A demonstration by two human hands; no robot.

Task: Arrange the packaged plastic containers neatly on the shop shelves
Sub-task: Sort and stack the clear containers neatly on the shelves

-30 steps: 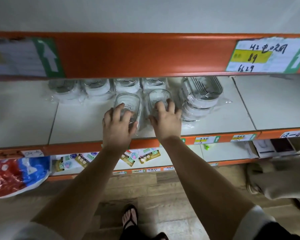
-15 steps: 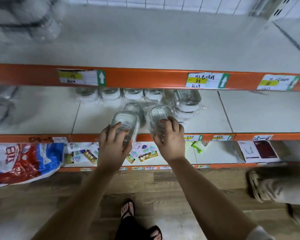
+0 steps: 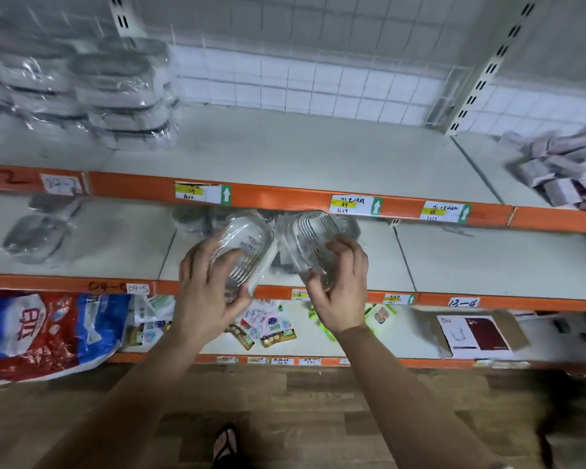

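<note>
1. The shop shelving has white boards fronted by orange edge strips (image 3: 285, 194). A white wire grid panel (image 3: 301, 79) stands behind it, with a slotted upright post (image 3: 487, 69) at the right.
2. On the upper shelf (image 3: 301, 154), a stack of wrapped containers (image 3: 126, 96) sits at the far left and a heap of small boxes (image 3: 562, 170) at the far right. They are well apart, and a broad stretch of white board shows between them.
3. On the middle shelf (image 3: 487, 258), a lone wrapped container (image 3: 38, 235) lies at the left. More wrapped ones, blurred, sit at the back under the upper strip.
4. The left hand (image 3: 203, 296) grips a clear wrapped container (image 3: 247, 248), fingers curled round its near end.
5. The right hand (image 3: 344, 289) grips a second clear container (image 3: 313, 238) the same way, its ridged face turned up.
6. Both containers are held tilted in front of the middle shelf, just beside each other. Their far ends reach up near the upper shelf's orange strip and its price labels (image 3: 356, 204).
7. The lower shelf holds a red and blue bag (image 3: 41, 333), small sachets (image 3: 268, 330) and an open cardboard box (image 3: 474, 333).
8. Below is a wooden floor (image 3: 318, 401) with the person's sandalled foot (image 3: 225, 445) on it.
</note>
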